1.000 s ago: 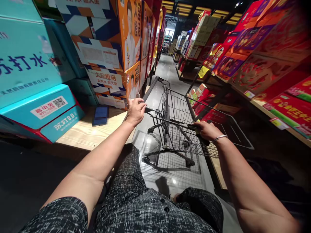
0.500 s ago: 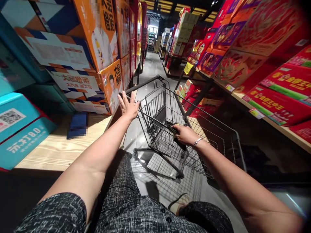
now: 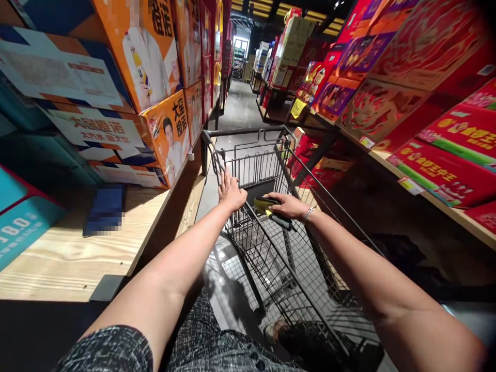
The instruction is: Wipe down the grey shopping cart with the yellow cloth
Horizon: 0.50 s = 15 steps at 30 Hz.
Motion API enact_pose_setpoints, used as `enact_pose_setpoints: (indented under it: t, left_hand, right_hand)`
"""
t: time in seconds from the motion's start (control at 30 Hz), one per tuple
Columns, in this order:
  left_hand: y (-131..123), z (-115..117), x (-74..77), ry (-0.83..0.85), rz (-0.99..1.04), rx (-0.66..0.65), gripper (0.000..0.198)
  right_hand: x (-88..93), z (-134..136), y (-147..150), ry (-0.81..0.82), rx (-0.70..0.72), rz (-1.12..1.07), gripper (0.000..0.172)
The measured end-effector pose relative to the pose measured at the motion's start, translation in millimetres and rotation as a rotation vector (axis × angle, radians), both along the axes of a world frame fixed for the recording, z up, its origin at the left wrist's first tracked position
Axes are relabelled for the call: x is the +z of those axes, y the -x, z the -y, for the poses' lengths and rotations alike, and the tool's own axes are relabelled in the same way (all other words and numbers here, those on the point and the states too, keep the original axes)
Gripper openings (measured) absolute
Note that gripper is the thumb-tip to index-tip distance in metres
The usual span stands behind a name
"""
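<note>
Both hands meet the black wire shopping cart point(image 3: 271, 248), which lies directly ahead with its long axis running down the aisle.
Left hand point(image 3: 231, 194), fingers spread, rests on the cart's left rim; right hand point(image 3: 289, 205) curls over a yellow-and-black device point(image 3: 265, 203) just beside it.

Cart point(image 3: 267, 258) mid-aisle, dead ahead. Left hand point(image 3: 231, 194) flat on its left rim; right hand point(image 3: 287, 205) just beside, wrapped over small device point(image 3: 265, 204) on the rim. Stacked cartons point(image 3: 166, 134) on wooden shelf point(image 3: 58, 263) left, boxed goods point(image 3: 437, 165) shelved right. Aisle floor point(image 3: 238, 108) continues behind cart.
</note>
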<state>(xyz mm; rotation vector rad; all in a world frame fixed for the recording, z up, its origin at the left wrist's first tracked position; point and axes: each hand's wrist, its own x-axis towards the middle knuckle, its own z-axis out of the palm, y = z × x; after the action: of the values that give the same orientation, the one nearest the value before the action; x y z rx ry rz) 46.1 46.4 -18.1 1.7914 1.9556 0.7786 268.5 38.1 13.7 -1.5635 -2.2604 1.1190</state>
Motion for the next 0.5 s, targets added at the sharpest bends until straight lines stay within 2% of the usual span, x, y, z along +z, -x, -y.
enact_pose_setpoints:
  t: [0.1, 0.17, 0.27, 0.33, 0.4, 0.5]
  left_hand:
    - [0, -2, 1.6, 0.024, -0.010, -0.003, 0.044]
    - [4, -3, 1.1, 0.036, -0.012, -0.016, 0.046]
    - [9, -7, -4.0, 0.014, 0.018, -0.027, 0.050]
    - [10, -10, -9.9, -0.020, 0.050, -0.033, 0.052]
    - [11, -12, -17.0, -0.062, 0.091, -0.037, 0.053]
    - [11, -15, -26.4, -0.122, 0.142, -0.050, 0.052]
  right_hand:
    - [-14.5, -40, 6, -0.140, -0.138, 0.080, 0.048]
    - [-14.7, -72, 23, -0.343, -0.188, 0.151, 0.058]
    - [-6.2, -119, 58, -0.719, -0.198, 0.211, 0.072]
    - [-8.0, -139, 80, -0.831, -0.159, 0.269, 0.072]
    - [-25.1, -138, 95, -0.814, -0.134, 0.355, 0.068]
    - [-76.9, -98, 97, -0.618, -0.096, 0.468, 0.062]
